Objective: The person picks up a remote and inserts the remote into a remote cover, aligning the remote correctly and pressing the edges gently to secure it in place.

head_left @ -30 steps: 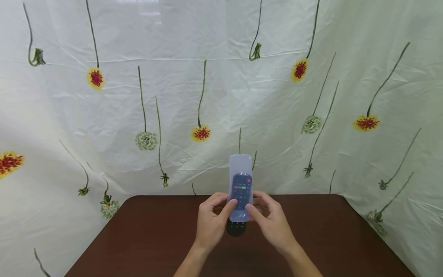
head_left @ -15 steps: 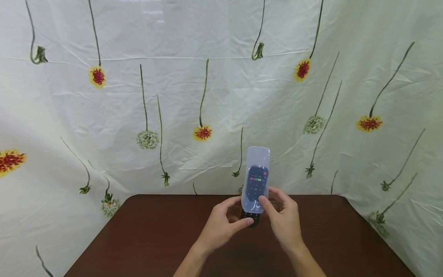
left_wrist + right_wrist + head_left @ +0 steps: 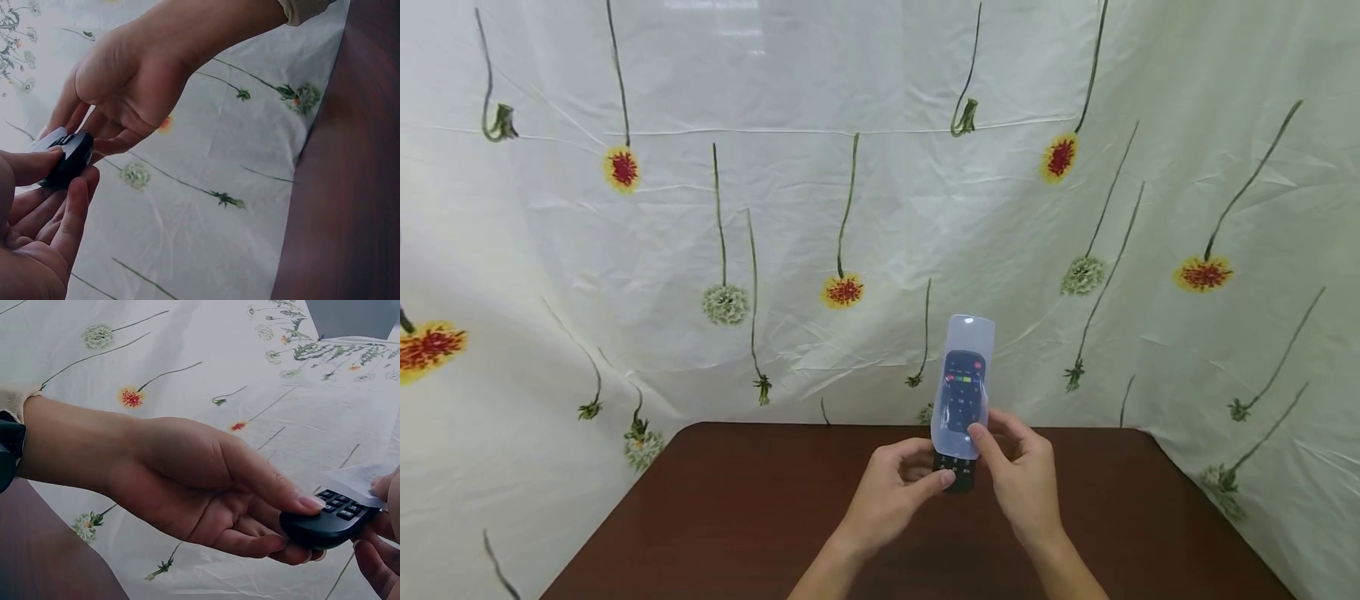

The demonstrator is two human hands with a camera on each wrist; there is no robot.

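Observation:
A black remote control [image 3: 962,467] with coloured buttons sits mostly inside a translucent plastic sleeve [image 3: 972,332]; its rounded lower end sticks out of the sleeve. Both are held up in front of me, tilted slightly right at the top. My left hand [image 3: 882,500] grips that bare lower end, thumb on the buttons. With thumb and fingers, my right hand [image 3: 1028,479] pinches the sleeve's lower right edge. In the right wrist view, the left thumb presses the top of the remote [image 3: 328,526]. The left wrist view shows the remote's rounded end [image 3: 76,161] between both hands.
Below the hands lies a dark reddish-brown table [image 3: 737,508] with rounded far corners. A pale flower-printed cloth [image 3: 790,333] hangs behind it and along both sides. A grey rectangular patch [image 3: 356,319] shows at the right wrist view's top.
The remote and sleeve have moved right and slightly up, tilting right. My left hand has shifted from the sleeve to the remote's bare end; the right hand still pinches the sleeve.

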